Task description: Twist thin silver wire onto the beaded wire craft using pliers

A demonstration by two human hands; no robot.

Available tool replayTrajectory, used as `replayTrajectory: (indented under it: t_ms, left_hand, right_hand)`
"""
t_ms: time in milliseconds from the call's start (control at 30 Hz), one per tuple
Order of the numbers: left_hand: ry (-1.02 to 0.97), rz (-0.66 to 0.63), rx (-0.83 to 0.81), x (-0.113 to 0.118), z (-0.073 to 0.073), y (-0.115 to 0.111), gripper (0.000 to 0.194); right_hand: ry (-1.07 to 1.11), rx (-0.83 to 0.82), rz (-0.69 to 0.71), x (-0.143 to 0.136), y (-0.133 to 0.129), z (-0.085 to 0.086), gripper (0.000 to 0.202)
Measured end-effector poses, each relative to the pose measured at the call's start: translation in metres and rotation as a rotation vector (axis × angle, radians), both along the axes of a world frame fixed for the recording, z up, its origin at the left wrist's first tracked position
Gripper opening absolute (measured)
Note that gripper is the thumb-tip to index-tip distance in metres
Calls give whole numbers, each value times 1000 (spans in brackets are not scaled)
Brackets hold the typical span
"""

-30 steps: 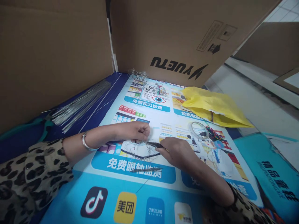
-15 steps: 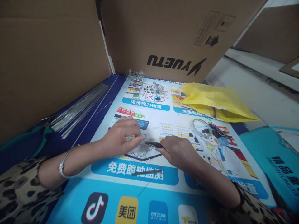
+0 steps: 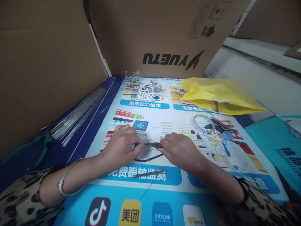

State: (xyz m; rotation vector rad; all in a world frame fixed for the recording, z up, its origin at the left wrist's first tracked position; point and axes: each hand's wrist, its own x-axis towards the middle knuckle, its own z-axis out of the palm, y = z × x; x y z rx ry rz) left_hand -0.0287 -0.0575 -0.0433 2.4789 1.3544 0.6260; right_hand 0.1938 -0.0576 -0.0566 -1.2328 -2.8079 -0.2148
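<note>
My right hand (image 3: 180,149) is closed around dark tweezers (image 3: 153,144), whose pointed tip aims left. Thumb and fingers pinched, my left hand (image 3: 124,142) holds the edge of a piece of looped thin wire (image 3: 145,153). The tweezers' tip meets this wire right beside the left fingertips. The exact spot where they touch is too fine to make out. Below the hands, a small bundle of short dark wires (image 3: 150,173) lies on the printed sheet (image 3: 117,188).
Long straight wires (image 3: 77,116) and teal-handled pliers (image 3: 43,147) lie on the left. At the back are tangled wire pieces (image 3: 133,75) against a cardboard box (image 3: 174,37). To the right lie a clear ring-shaped coil (image 3: 204,124), coloured wires (image 3: 221,124), a yellow bag (image 3: 218,94) and a teal bag (image 3: 270,141).
The tweezers' tip has come closer to my left fingertips and now meets the wire there. The whole view has shifted slightly.
</note>
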Motion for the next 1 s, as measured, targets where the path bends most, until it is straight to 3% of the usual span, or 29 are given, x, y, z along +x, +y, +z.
replayTrajectory:
  t_ms: [367, 1000]
  left_hand:
    - [-136, 35, -98, 2, -4, -2, 19]
    - [-174, 5, 80, 8, -12, -8, 15]
  right_hand:
    - [25, 40, 21, -4, 2, 2, 21]
    - [-43, 53, 62, -4, -3, -3, 13]
